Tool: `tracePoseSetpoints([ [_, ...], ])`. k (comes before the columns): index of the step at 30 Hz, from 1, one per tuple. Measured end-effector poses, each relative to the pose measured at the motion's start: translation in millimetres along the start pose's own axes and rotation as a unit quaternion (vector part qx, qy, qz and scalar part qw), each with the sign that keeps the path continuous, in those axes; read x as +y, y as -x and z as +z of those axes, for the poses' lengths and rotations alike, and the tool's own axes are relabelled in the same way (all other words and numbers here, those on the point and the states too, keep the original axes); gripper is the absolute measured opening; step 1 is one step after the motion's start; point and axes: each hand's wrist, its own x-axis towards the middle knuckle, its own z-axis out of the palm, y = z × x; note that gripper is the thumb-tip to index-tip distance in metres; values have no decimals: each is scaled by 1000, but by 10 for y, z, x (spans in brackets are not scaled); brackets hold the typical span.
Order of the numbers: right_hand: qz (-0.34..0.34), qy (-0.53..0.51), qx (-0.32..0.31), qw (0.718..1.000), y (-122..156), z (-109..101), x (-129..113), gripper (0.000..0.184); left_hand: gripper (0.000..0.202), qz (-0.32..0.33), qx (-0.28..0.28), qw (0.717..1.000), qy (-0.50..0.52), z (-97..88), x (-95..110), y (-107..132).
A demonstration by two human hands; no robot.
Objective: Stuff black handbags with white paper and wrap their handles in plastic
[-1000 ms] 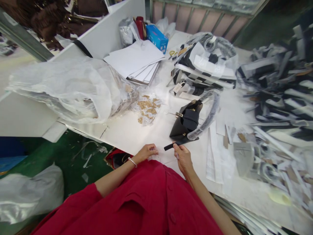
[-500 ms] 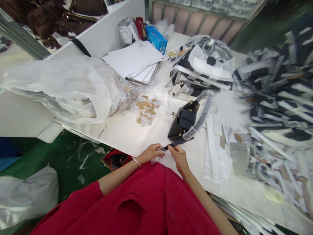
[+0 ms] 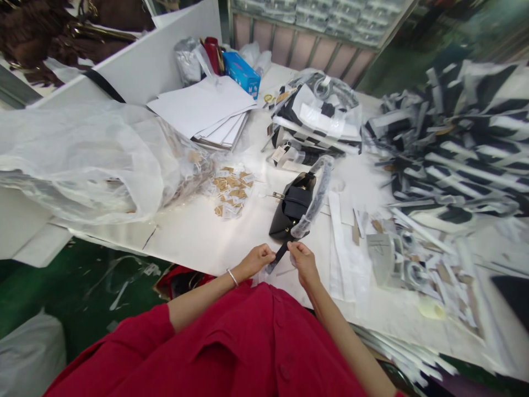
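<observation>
A small black handbag (image 3: 291, 207) stands on the white table (image 3: 198, 237), its handle wrapped in clear plastic (image 3: 316, 190). A thin black strap (image 3: 278, 258) runs from the bag down toward me. My left hand (image 3: 258, 258) is closed on the strap's near end. My right hand (image 3: 302, 259) pinches the strap a little higher, close to the bag. Both hands sit at the table's front edge, above my red top.
A big clear plastic bag (image 3: 91, 160) lies at the left. Small packets of tan tags (image 3: 231, 187) lie beside it. A stack of white paper (image 3: 206, 110) and a blue box (image 3: 242, 71) are at the back. Wrapped black-and-white bags (image 3: 318, 116) and strips (image 3: 454, 149) crowd the right.
My left hand moved right from the table edge and took hold of the strap's end. The hands now hold the strap between them, and the view shifted right.
</observation>
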Motion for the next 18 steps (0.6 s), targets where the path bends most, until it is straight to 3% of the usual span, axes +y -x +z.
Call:
tracePoseSetpoints([
  [3,4,26,-17,1000,8,-4,-40,44,39,32,42,999,9,74,100,-134],
  [9,-13,63,3,998,-132,-90,-39,50,31,50,188,980,39,369,356,-452],
  [14,-54,78,4,995,-243,-79,-26,53,31,80,246,963,73,615,452,-638],
  [18,36,58,-24,997,-248,-84,-12,55,32,91,256,960,67,671,492,-687],
])
